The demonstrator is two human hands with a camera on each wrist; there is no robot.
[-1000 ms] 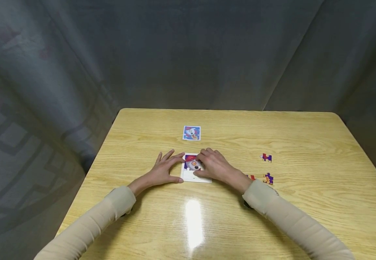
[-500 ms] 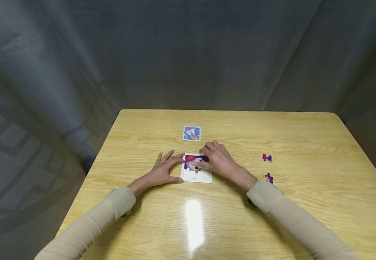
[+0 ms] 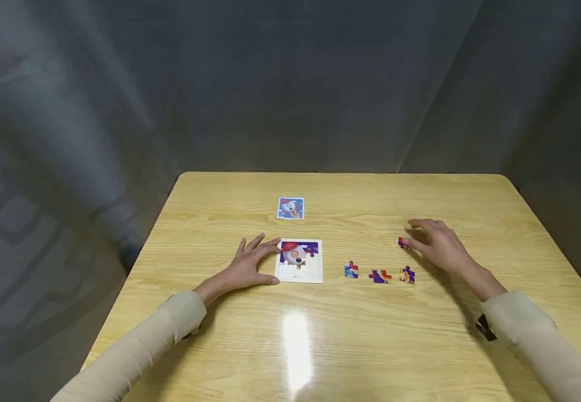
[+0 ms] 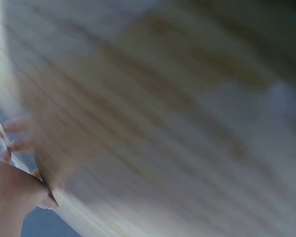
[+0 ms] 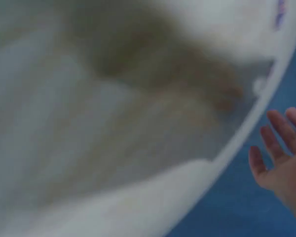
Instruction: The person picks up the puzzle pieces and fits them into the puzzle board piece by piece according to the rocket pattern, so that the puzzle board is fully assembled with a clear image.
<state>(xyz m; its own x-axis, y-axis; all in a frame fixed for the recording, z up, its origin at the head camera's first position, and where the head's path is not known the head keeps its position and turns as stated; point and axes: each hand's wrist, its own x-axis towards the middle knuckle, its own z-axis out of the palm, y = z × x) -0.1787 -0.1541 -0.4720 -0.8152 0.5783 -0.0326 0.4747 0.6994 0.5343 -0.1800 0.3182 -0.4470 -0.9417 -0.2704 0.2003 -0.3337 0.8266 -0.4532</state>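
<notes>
My left hand (image 3: 244, 270) rests at the left side of a white puzzle tray (image 3: 314, 274), its thumb and index finger spread against the edge. Joined pieces (image 3: 294, 253) with a red-hatted white character fill the tray's upper part; its lower part shows bare white. Over at the right, my right hand (image 3: 438, 245) hovers with parted fingers, thumb beside a red and purple puzzle piece (image 3: 401, 243) that it partly hides. Nearer me lie a blue and red piece (image 3: 351, 270), a purple and red piece (image 3: 380, 276) and a purple and orange piece (image 3: 408, 274).
A small picture card (image 3: 290, 208) with the same character lies behind the tray. Wooden table (image 3: 471, 346) surrounds everything, with dark curtains (image 3: 290, 89) beyond its far edge. Both wrist views are mostly blurred tabletop.
My right hand has left the tray and moved right to the far loose piece. The tray's upper right now shows a purple piece. My left hand stays at the tray's edge.
</notes>
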